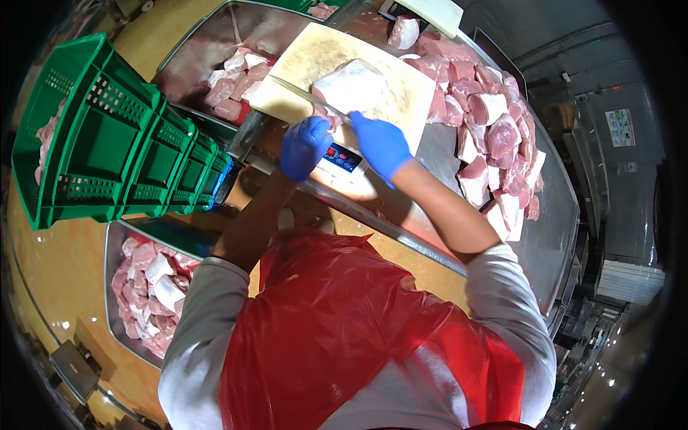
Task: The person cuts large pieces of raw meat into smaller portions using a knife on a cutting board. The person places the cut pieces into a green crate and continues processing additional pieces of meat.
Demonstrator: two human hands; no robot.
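Both my hands wear blue gloves at the near edge of a cream cutting board (299,54). My right hand (381,147) is closed around the handle of a knife (301,92), whose blade points to the far left across the board. My left hand (304,147) is closed on a small piece of meat (328,116), right beside the blade on its near side. A larger chunk of meat (351,84) with a white fat layer lies on the board, just beyond the knife. A control panel (341,158) with buttons shows between my wrists, below the board.
A heap of meat chunks (494,122) covers part of the steel table (552,222) to the right. At the far left of the board stands a steel tub (175,75) holding meat. Stacked green crates (107,154) rise at left, above another meat-filled tub (111,301).
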